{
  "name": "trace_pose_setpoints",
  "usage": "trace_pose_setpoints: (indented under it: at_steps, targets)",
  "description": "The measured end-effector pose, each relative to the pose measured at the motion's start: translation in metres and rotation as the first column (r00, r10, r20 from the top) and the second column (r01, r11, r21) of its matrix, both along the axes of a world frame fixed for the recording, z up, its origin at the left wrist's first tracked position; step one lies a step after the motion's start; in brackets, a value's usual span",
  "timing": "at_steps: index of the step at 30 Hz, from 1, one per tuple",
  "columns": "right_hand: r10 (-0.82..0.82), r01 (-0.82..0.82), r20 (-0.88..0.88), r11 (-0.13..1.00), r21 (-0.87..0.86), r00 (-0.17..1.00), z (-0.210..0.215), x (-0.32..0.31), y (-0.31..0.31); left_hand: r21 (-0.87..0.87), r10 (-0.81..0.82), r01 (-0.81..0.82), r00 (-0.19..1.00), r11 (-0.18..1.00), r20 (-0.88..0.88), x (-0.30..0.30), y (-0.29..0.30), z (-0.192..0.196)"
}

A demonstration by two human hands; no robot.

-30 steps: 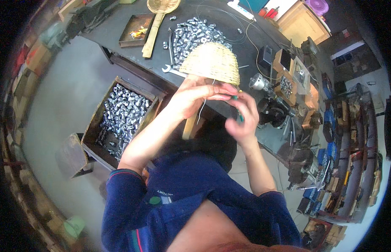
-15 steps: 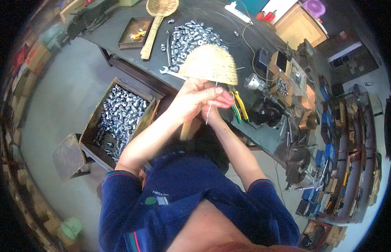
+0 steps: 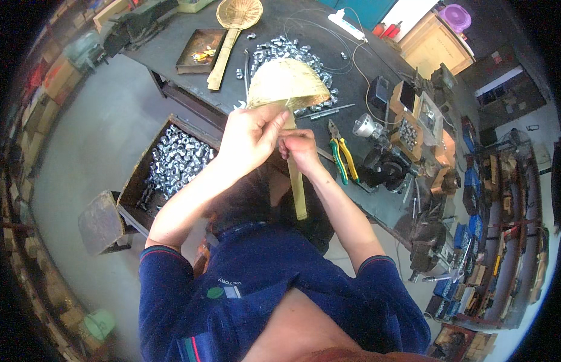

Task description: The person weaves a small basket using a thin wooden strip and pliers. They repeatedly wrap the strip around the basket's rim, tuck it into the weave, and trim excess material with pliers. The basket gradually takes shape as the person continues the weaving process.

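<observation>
A woven bamboo ladle [image 3: 286, 84] hangs in front of me, bowl facing away and its flat handle [image 3: 298, 193] pointing down toward my lap. My left hand [image 3: 253, 136] is closed on it at the bowl's lower rim, thumb pressed along the neck. A short bit of pale wire [image 3: 288, 104] shows above that thumb. Curled tight, my right hand [image 3: 299, 148] sits against the handle just under the bowl; what its fingers grip is hidden. Combination pliers [image 3: 343, 154] with green and yellow handles lie on the bench to its right.
Loose metal nuts [image 3: 280, 51] are heaped on the dark bench behind the bowl. A second bamboo ladle [image 3: 239, 14] lies beyond, beside a shallow tray [image 3: 202, 51]. A wooden box of nuts [image 3: 178, 160] stands at left, a drill-like machine [image 3: 386, 163] at right.
The ladle has tipped and turned so its handle now shows below my hands. My right hand has come out from behind the left and closed; the hanging white wire no longer shows there.
</observation>
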State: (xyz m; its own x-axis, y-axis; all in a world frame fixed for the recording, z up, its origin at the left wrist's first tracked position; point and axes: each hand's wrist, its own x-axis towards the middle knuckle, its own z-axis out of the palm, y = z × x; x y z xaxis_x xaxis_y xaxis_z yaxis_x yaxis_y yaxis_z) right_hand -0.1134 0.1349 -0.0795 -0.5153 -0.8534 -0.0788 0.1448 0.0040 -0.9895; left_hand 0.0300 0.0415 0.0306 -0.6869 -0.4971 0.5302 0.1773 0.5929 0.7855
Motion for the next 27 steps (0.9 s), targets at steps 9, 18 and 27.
trace_pose_setpoints:
  at_steps: [9,18,27]
  targets:
    - [0.148,-0.140,0.206,0.989,-0.053,0.967,0.024,-0.004,0.003,-0.623,0.263,-0.262,0.960,0.737,-0.093,-0.007,-0.027,0.036]
    - [0.157,-0.145,0.199,0.987,-0.077,0.967,0.061,-0.013,-0.002,-0.375,0.169,-0.328,0.901,0.867,-0.399,0.010,-0.039,0.049]
    - [-0.086,0.161,0.165,0.833,-0.528,0.983,0.080,0.000,-0.051,0.444,-0.164,0.317,0.922,0.838,-0.349,-0.023,0.006,0.050]
